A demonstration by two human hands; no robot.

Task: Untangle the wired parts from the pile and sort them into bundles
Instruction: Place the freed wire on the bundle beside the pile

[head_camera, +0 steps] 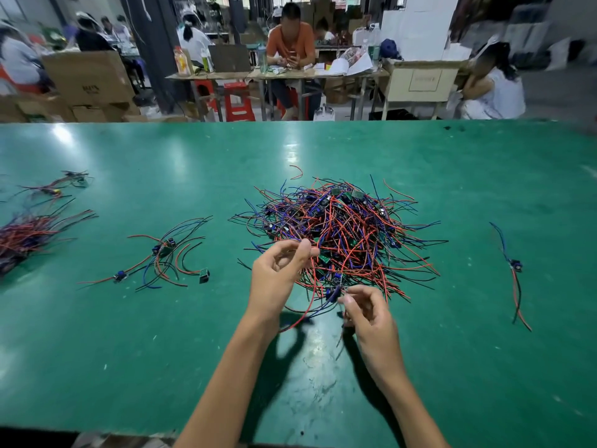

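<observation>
A tangled pile (342,231) of small circuit boards with red, blue and black wires lies in the middle of the green table (161,334). My left hand (277,273) is raised over the pile's near left edge and pinches wires between thumb and fingers. My right hand (368,312) sits at the pile's near edge and pinches a wired part (332,294) whose red and blue wires trail down to the left. A few separated wired parts (164,257) lie spread out to the left. A thick bundle (22,240) lies at the far left edge.
One single wired part (515,270) lies alone on the right. A small group of wired parts (58,184) lies at the back left. Beyond the table's far edge are people seated at other tables, cardboard boxes (87,79) and red stools (237,101).
</observation>
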